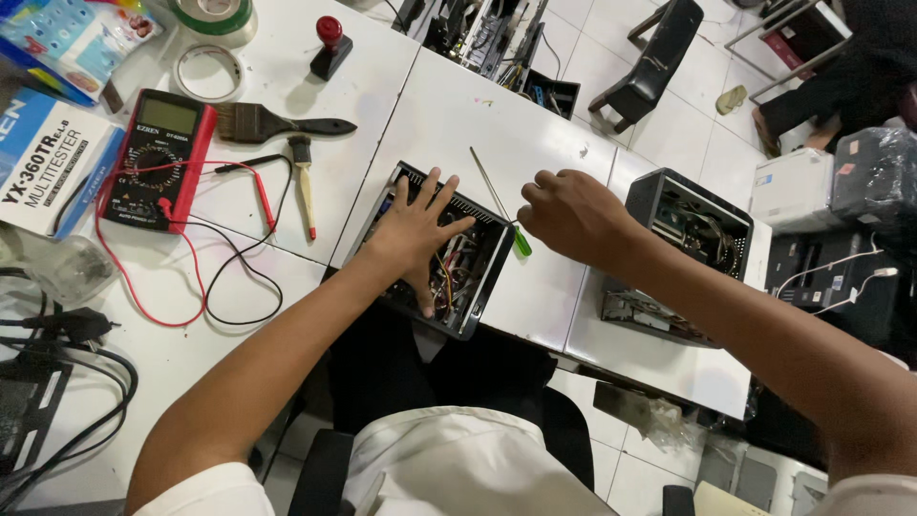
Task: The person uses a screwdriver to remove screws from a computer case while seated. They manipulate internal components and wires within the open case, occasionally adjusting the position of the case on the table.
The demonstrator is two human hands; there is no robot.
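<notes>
An open black metal case with wires and boards inside lies on the white table in front of me. My left hand rests flat on top of the case with its fingers spread. My right hand hovers just right of the case, fingers curled around the green handle of a long thin screwdriver whose shaft points up and away to the left across the table.
A red multimeter with red and black leads lies at left, beside its box. Two brushes, tape rolls and a red-knobbed stamp sit further back. A second open case stands at right. Cables lie lower left.
</notes>
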